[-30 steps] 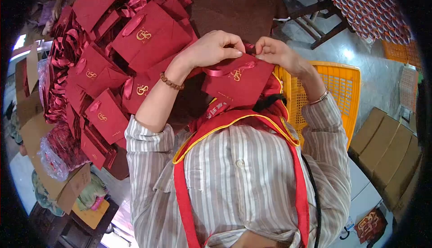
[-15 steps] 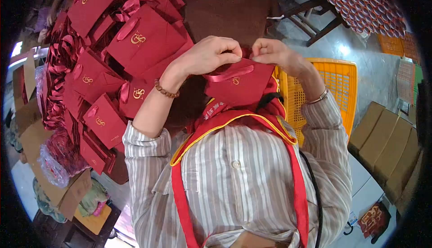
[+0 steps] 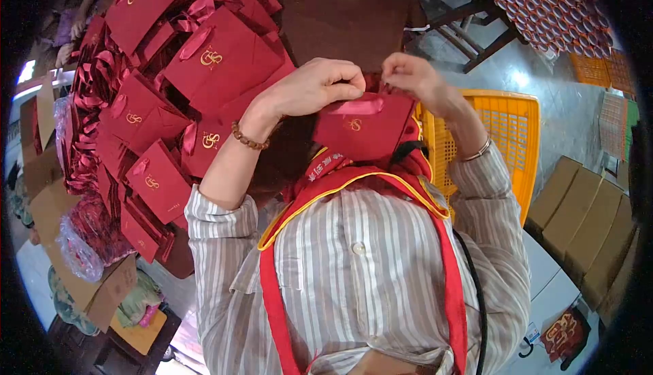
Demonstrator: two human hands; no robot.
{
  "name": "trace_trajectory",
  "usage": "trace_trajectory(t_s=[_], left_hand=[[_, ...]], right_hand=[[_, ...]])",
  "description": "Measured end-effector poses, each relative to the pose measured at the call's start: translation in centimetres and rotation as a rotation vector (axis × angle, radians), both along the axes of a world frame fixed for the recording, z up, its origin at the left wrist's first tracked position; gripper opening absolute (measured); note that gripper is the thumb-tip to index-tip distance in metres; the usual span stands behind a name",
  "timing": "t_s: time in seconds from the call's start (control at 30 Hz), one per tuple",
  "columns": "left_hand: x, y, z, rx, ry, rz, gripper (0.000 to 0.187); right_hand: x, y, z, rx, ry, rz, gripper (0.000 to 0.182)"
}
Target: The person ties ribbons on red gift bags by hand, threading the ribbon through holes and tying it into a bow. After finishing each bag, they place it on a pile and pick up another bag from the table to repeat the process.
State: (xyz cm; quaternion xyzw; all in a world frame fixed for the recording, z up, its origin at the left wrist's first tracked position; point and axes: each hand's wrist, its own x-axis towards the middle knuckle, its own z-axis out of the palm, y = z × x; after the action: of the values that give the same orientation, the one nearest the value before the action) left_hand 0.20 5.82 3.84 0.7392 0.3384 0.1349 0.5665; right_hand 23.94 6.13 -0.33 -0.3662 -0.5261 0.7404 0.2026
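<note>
A small dark-red paper gift bag (image 3: pixel 364 130) with a gold logo hangs in front of my chest. My left hand (image 3: pixel 320 86) pinches its top edge, thumb and fingers closed. A pink-red satin ribbon handle (image 3: pixel 357 107) lies across the bag's face, below my left fingertips. Above the bag's right corner, my right hand (image 3: pixel 413 81) is closed at the fingertips and slightly blurred. A thin strand of ribbon appears to run from those fingertips down to the bag's rim.
Many finished-looking red gift bags (image 3: pixel 221 62) with ribbons heap on the brown round table (image 3: pixel 343 14) at left. A yellow plastic crate (image 3: pixel 507 130) stands to my right, with cardboard boxes (image 3: pixel 578 218) beyond. Another person's hand (image 3: pixel 64 55) shows at upper left.
My right hand has lifted slightly away from the bag's rim and blurred. The bag has shifted a little, its ribbon handle now lying flatter. My left hand keeps its pinch.
</note>
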Motion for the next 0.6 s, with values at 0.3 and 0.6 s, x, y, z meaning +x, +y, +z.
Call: trace_trajectory(t_s=[0.3, 0.6], left_hand=[[-0.2, 0.2, -0.2, 0.049, -0.051, 0.008, 0.014], [-0.9, 0.5, -0.1, 0.397, 0.015, 0.001, 0.013]], right_hand=[[1.8, 1.1, 0.6, 0.128, -0.138, -0.171, 0.02], [0.9, -2.6, 3.7, 0.768, -0.358, -0.155, 0.021]])
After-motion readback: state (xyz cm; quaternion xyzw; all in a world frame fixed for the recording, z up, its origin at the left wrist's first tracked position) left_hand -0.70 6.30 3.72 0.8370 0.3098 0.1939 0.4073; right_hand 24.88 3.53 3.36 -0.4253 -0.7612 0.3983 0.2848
